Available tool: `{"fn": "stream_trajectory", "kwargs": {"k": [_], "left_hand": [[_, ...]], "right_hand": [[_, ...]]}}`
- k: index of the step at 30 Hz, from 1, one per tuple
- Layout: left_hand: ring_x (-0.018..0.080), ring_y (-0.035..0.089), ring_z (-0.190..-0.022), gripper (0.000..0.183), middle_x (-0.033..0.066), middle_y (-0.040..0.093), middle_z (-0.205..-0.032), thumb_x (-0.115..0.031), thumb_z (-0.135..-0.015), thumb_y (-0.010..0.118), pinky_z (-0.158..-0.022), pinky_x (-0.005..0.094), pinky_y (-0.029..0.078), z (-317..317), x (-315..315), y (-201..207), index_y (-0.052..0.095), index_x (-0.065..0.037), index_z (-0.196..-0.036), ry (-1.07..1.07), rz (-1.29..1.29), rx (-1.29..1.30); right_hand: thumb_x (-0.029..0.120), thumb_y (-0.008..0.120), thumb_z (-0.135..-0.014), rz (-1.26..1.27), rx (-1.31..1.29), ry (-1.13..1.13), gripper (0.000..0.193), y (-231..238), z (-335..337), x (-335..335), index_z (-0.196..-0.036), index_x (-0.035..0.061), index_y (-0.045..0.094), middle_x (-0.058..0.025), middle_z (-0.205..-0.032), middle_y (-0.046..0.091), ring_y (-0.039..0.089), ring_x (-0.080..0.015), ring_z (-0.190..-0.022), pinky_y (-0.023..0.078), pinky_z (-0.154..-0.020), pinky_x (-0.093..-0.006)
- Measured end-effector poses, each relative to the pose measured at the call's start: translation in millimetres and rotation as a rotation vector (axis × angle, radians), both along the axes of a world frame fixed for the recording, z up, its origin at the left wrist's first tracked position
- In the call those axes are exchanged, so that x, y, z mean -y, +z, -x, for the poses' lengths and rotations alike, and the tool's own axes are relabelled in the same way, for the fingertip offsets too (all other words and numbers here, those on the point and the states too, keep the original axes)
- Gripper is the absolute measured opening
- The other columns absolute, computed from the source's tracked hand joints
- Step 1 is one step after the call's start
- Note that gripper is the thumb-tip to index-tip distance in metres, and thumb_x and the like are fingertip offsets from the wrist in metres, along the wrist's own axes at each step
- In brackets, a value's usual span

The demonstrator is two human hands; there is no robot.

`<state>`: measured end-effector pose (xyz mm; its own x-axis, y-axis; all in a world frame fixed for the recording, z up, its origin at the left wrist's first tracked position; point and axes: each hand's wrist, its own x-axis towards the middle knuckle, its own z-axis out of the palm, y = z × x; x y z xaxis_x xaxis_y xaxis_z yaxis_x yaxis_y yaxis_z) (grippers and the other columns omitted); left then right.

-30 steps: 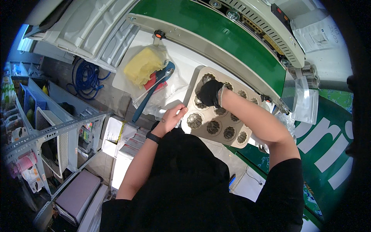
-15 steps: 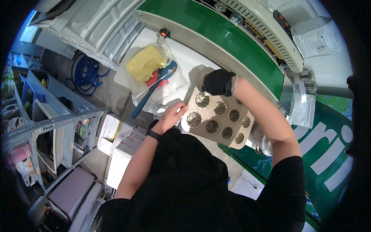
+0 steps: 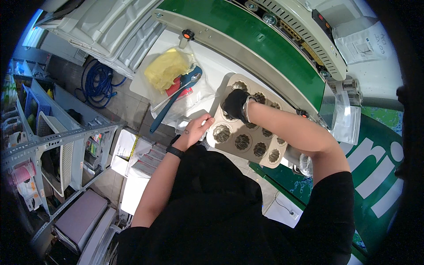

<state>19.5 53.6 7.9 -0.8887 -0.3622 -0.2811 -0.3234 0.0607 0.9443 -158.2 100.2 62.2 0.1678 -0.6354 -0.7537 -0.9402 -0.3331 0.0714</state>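
Note:
A beige fluted muffin pan with rows of scalloped metallic cups lies in front of me, slightly turned. My right hand, in a black glove, reaches down into a cup on the pan's left side; its fingertips are hidden. At the near left edge of the pan, my bare left hand is closed, thumb and curled fingers against the rim. Left of the pan, a block of yellow butter sits on an opened plastic wrapper. A blue-handled spatula and a metal spoon lie across that wrapper.
Behind the pan runs a machine with a green belt. Stacked white plastic crates stand at the far left. Below them are a coiled blue hose and a metal shelf rack. Clear bags hang at the right.
My gloved right hand has moved from the pan's far left corner toward me, uncovering the corner cup and covering a nearer one. My left hand has stayed nearly still.

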Motion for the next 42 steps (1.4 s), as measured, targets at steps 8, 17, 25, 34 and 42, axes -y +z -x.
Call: {"fn": "stream_trajectory", "kwargs": {"k": [8, 17, 25, 34, 42], "left_hand": [[0.0258, 0.052, -0.069, 0.028, 0.0150, 0.054, -0.075, -0.030, -0.082, 0.045, -0.064, 0.0300, 0.039, 1, -1, -1, 0.049, -0.002, -0.088, 0.000, -0.023, 0.021], [0.0129, 0.042, -0.066, 0.026, 0.0087, 0.048, -0.069, -0.027, -0.083, 0.045, -0.062, 0.0261, 0.037, 4, 2, 1, 0.048, 0.000, -0.084, -0.022, -0.075, -0.026], [0.0088, 0.041, -0.071, 0.024, 0.0040, 0.048, -0.072, -0.024, -0.084, 0.043, -0.067, 0.0228, 0.036, 7, 8, -1, 0.048, 0.000, -0.085, -0.106, -0.150, 0.047], [0.0093, 0.038, -0.068, 0.024, 0.0028, 0.043, -0.068, -0.025, -0.084, 0.041, -0.065, 0.0216, 0.034, 12, 13, 5, 0.045, -0.001, -0.080, -0.204, -0.156, 0.083], [0.0090, 0.041, -0.066, 0.023, 0.0020, 0.044, -0.068, -0.024, -0.085, 0.041, -0.064, 0.0208, 0.034, 14, 16, 7, 0.046, -0.001, -0.082, -0.246, -0.125, 0.079]], "right_hand": [[0.016, 0.047, -0.068, 0.312, 0.401, -0.283, 0.016, 71, 39, 2, -0.068, 0.0082, 0.060, -0.0106, -0.064, 0.058, 0.057, -0.0243, -0.059, 0.044, -0.055, -0.0354], [0.021, 0.040, -0.080, 0.250, 1.647, -2.207, 0.020, 35, -12, -74, -0.084, 0.0078, 0.054, 0.0000, -0.061, 0.053, 0.041, -0.0070, -0.043, 0.032, -0.037, -0.0179], [0.025, 0.037, -0.077, 0.526, 2.464, -2.599, 0.027, -28, -67, -61, -0.085, 0.0054, 0.054, -0.0079, -0.069, 0.057, 0.050, -0.0164, -0.051, 0.040, -0.041, -0.0258], [0.021, 0.038, -0.080, 0.796, 2.713, -2.648, 0.016, -42, -72, -40, -0.081, 0.0127, 0.051, -0.0045, -0.076, 0.057, 0.045, -0.0139, -0.049, 0.038, -0.044, -0.0237], [0.026, 0.039, -0.082, 1.020, 2.497, -2.783, 0.021, -9, -93, -51, -0.086, 0.0113, 0.055, -0.0021, -0.070, 0.056, 0.051, -0.0112, -0.056, 0.040, -0.045, -0.0227]]}}
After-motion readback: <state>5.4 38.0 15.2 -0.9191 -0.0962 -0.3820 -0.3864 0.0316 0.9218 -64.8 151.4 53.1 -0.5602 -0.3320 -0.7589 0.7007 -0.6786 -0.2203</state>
